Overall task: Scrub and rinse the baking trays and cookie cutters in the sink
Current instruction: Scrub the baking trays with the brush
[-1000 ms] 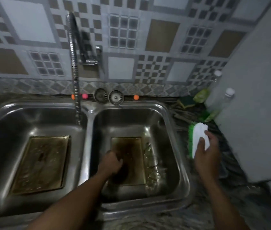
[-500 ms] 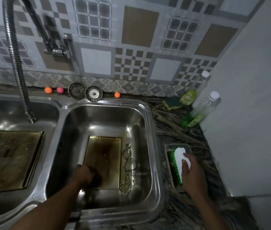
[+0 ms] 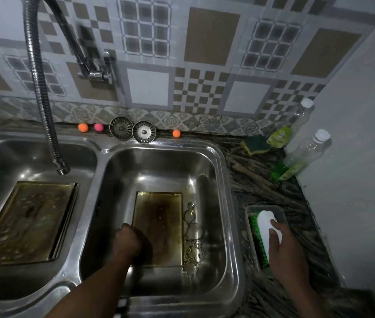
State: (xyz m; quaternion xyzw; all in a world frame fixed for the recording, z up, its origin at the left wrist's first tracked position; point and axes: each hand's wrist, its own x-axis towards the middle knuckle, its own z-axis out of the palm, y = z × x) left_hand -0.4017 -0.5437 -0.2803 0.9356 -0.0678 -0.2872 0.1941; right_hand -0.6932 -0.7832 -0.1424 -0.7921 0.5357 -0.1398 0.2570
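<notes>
Head view: right hand (image 3: 283,249) gripping white green-bristled scrub brush (image 3: 265,222); left hand (image 3: 128,245) resting on stained gold rectangular baking tray (image 3: 161,226), grip unclear; brush needing carrying to tray.

Brown-stained tray (image 3: 158,228), green-bristled white brush (image 3: 266,235), seemingly marbled dark counter (image 3: 257,180).

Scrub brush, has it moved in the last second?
Yes. The scrub brush came toward the near end of the sink rim, into the clear container.

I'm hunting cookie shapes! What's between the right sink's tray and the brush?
The head view shows cookie cutters beside the tray, then the sink rim before the brush.
</notes>
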